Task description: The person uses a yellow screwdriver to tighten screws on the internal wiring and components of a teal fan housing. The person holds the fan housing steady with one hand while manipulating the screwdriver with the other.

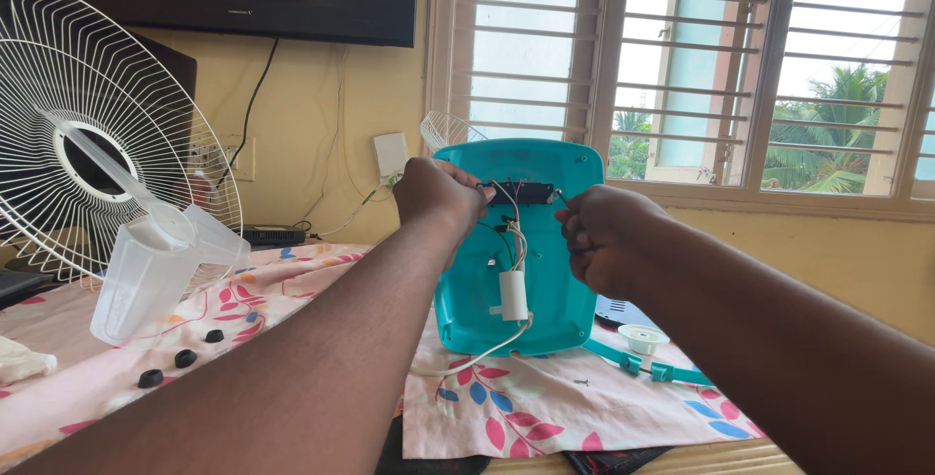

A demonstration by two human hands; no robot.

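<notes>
Upright on the flowered cloth [545,407] that covers the worktop stands a teal plastic fan base [516,241], its hollow underside turned toward the camera. It is roughly square with rounded corners and a raised rim. Near its top edge sits a dark switch block [519,192], and from it a bundle of thin coloured wires [513,236] runs down to a small white cylinder, a capacitor [513,296]. A white cord [477,356] loops out from the bottom edge onto the cloth.

The left hand [443,192] is closed around the upper left of the switch block. The right hand [596,236] is pinched shut on a thin metal tool [559,197] whose tip meets the block's right end.

Beside the base lie a teal ring strip [648,366] and a white cap [643,339]. To the left are a clear fan blade [156,266], a white wire fan guard [78,144] and three black knobs [182,359].
</notes>
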